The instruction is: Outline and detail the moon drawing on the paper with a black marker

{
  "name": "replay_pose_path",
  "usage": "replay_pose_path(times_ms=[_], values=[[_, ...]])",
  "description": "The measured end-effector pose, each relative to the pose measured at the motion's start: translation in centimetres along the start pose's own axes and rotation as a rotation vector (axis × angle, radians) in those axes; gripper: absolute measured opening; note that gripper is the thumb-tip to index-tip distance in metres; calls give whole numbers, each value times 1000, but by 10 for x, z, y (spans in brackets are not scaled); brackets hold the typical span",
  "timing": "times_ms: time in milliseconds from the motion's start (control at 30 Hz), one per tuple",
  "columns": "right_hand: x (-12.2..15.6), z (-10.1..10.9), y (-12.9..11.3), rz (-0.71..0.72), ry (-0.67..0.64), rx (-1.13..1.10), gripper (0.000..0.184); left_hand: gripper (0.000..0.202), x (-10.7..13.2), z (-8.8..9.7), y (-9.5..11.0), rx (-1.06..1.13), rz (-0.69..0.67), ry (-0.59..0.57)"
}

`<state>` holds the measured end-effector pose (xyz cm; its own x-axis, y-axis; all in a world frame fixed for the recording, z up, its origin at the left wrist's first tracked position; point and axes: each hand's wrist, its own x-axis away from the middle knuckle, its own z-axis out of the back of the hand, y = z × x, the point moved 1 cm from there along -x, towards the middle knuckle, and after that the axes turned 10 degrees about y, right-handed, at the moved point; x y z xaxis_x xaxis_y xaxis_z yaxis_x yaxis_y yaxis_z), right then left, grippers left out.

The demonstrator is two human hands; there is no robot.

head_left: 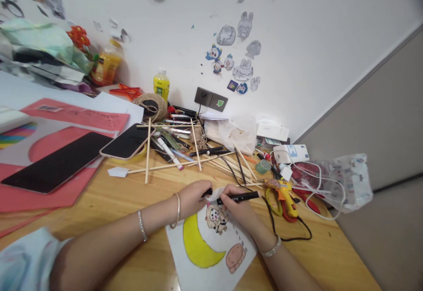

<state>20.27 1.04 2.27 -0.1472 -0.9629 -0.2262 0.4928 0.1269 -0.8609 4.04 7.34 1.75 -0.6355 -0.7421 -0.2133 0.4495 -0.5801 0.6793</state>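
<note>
A white sheet of paper (pixel 185 275) lies on the wooden table, with a yellow crescent moon (pixel 195 244), a small character in a beige hood and a pinkish-brown figure drawn on it. Over its upper edge, my right hand (pixel 239 209) grips a black marker (pixel 243 196), its pale end pointing right. My left hand (pixel 194 196) is closed on a small black marker cap (pixel 207 192), close to the marker's other end. The marker's tip is hard to make out between the hands.
Sticks and pens (pixel 168 152) lie jumbled beyond the hands. At right are a yellow glue gun (pixel 288 198) with a black cord and a white cable (pixel 342 194). A phone (pixel 127 141), a dark tablet (pixel 59 158) and a red-and-white folder (pixel 79 194) are at left. Bottles stand near the wall.
</note>
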Motion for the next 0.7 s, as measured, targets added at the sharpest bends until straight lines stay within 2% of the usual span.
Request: replay_pose_path(times_ms=[267,467,700], values=[[1,0,2,10,4,23,21,18,0,-2,-1,-20,-7,23],[1,0,1,35,2,25,20,16,2,-2,1,-77,-81,55],[1,0,-2,48,11,32,19,15,3,-3,-2,-131,-105,59]])
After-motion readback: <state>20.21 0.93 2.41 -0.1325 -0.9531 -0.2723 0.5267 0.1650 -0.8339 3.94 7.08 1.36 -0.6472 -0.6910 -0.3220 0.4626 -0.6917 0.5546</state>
